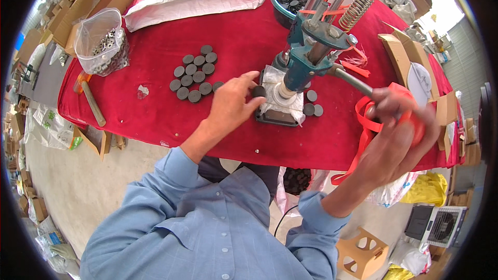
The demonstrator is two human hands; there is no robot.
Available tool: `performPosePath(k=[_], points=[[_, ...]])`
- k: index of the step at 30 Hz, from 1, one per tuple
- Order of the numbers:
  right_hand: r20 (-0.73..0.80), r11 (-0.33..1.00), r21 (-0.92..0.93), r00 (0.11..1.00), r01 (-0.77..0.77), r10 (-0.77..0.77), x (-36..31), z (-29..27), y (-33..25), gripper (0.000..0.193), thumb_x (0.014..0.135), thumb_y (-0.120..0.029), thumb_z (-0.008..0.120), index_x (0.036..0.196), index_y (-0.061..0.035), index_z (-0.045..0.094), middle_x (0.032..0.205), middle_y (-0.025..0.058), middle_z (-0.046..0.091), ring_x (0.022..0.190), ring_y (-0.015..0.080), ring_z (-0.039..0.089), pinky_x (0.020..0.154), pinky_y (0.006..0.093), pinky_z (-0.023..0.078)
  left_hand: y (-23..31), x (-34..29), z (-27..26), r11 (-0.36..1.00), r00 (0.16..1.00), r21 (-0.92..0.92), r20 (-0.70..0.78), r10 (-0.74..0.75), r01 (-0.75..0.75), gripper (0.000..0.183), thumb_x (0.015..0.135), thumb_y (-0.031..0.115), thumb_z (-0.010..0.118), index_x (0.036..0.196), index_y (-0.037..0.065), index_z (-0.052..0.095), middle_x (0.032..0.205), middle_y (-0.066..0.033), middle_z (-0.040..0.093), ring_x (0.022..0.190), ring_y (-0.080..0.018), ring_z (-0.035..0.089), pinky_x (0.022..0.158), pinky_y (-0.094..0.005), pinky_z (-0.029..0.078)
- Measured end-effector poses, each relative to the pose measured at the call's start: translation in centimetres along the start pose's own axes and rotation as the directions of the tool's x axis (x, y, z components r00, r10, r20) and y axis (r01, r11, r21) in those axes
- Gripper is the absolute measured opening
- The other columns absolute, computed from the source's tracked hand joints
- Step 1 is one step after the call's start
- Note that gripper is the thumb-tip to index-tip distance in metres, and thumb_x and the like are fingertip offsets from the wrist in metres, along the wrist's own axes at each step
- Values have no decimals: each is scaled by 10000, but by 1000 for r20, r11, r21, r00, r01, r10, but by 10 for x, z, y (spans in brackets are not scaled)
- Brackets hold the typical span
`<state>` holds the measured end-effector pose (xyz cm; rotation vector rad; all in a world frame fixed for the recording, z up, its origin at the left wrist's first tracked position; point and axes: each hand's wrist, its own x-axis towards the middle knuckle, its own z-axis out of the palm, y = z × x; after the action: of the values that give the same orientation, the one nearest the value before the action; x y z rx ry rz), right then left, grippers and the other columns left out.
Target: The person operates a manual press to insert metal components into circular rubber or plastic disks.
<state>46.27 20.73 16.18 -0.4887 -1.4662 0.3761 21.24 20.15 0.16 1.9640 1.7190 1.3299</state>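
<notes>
A green bench press (pixel 303 65) with steel columns stands on the red-covered table, its ram lowered onto a plastic-wrapped base (pixel 275 117). My left hand (pixel 232 102) is at the left edge of this base, with a small black round disc (pixel 258 91) between thumb and fingers. Blurred by motion, my right hand (pixel 397 137) is closed round the end of the press lever (pixel 353 80), where red wrapping shows. Several dark grey discs (pixel 198 77) lie flat left of the press. A few more discs (pixel 309 109) rest just right of the base.
A teal bowl of black parts (pixel 282 16) stands behind the press. Far left are a clear tub of metal parts (pixel 106 54) and a hammer (pixel 93 103). A white sack (pixel 197 0) lies at the back. Red strap (pixel 363 129) hangs over the front edge; an open carton (pixel 404 57) stands right.
</notes>
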Motion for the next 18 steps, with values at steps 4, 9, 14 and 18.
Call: performPosePath(k=[4,9,14,18], points=[[-7,991,-38,991,-131,130,49,15,-1,282,1078,-203,599,1281,-9,572,878,131,689,789,214,707,646,293,554,18,9,28,994,999,-102,-11,48,-49,716,807,138,887,1417,-6,540,999,-146,738,869,-333,712,779,-451,573],[-13,980,-99,985,-171,171,49,17,1,310,1106,-228,548,1322,-7,529,886,133,663,828,248,695,665,313,513,29,18,41,995,995,-22,-31,100,-100,762,789,128,902,1431,-13,517,1080,-194,719,1001,-369,687,844,-471,556],[38,999,3,998,41,-41,0,1,3,236,1103,-239,539,1266,-74,490,908,163,623,810,282,607,689,396,519,19,15,10,976,989,167,-21,146,-141,585,817,241,895,1305,19,661,1180,-144,723,1092,-347,670,961,-460,543],[-11,995,10,995,94,-94,-92,-14,17,359,1076,-444,623,1269,-180,475,1051,165,634,982,363,623,714,438,568,-22,-13,-35,814,998,577,62,33,-62,416,913,262,791,1280,78,722,1329,-122,656,1221,-338,589,1001,-459,471]])
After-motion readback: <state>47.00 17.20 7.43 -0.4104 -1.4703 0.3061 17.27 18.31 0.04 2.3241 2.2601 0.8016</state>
